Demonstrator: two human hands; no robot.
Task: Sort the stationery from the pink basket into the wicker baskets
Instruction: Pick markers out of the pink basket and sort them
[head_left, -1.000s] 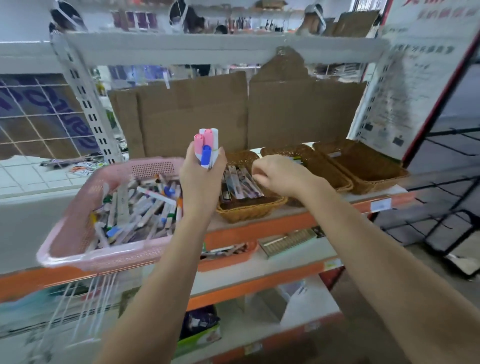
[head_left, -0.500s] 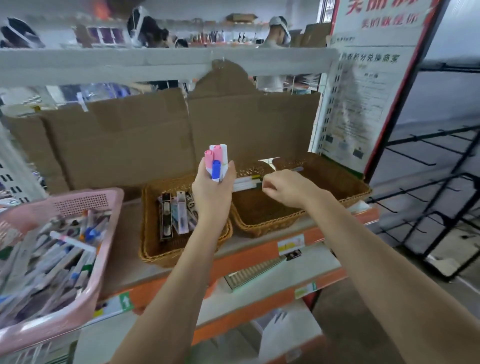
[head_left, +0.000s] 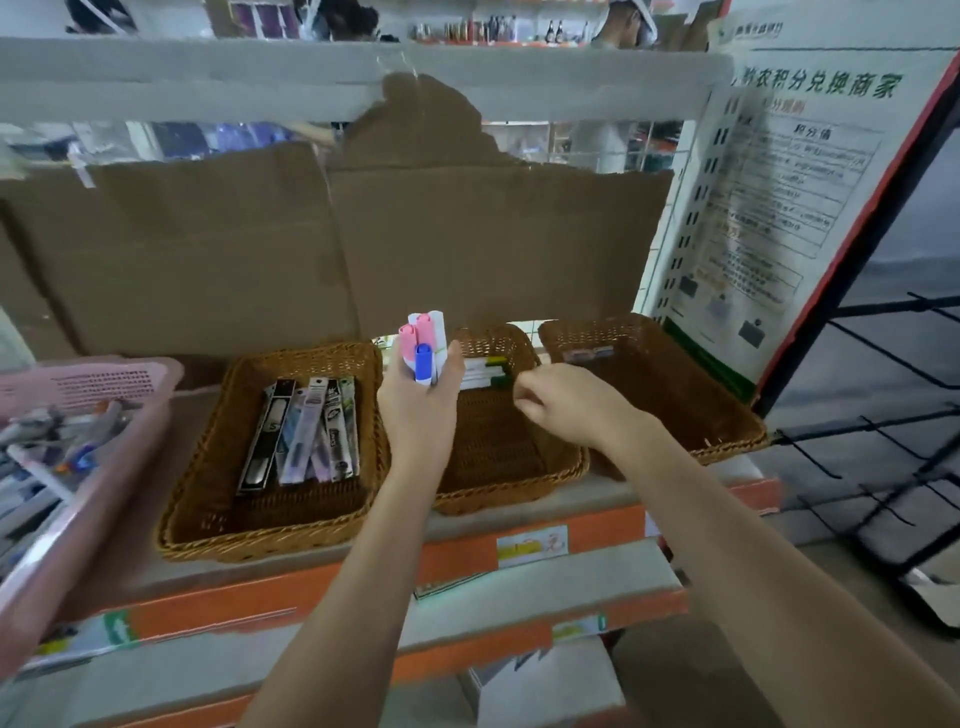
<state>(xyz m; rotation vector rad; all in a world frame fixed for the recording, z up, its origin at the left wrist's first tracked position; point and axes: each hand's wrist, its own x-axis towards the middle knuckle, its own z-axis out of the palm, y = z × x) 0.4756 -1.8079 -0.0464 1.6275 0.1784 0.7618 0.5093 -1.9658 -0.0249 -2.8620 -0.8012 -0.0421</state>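
- Cardboard sheets (head_left: 332, 244), two side by side, back the shelf at twelve o'clock; since the earlier frames the view has swung rightward, so they now fill the middle.
- Orange-edged shelf (head_left: 597, 525) carries every basket; a printed poster (head_left: 769, 208) leans at two o'clock.
- Pink basket (head_left: 88, 384), central a second ago, now sits cut off at nine o'clock, with a jumble of pens and markers (head_left: 62, 441) inside.
- Wicker baskets number three in a row. The left basket (head_left: 208, 514) at seven o'clock of the hands holds about six packaged pens (head_left: 306, 431) lying lengthways. The middle basket (head_left: 498, 493) holds a few white-and-green items (head_left: 485, 371) at its far end. The right basket (head_left: 691, 415) at three o'clock holds one small pale item (head_left: 587, 355) against its far wall.
- Left hand (head_left: 421, 410) is raised over the gap between left and middle baskets, fingers wrapped round a bundle of markers (head_left: 423, 345) held upright: pink, blue and white caps, four or five in all, as in both earlier frames.
- Right hand (head_left: 561, 402) hovers over the middle basket, fingers curled in; whether it pinches anything I cannot tell. The two hands are near each other, not touching.
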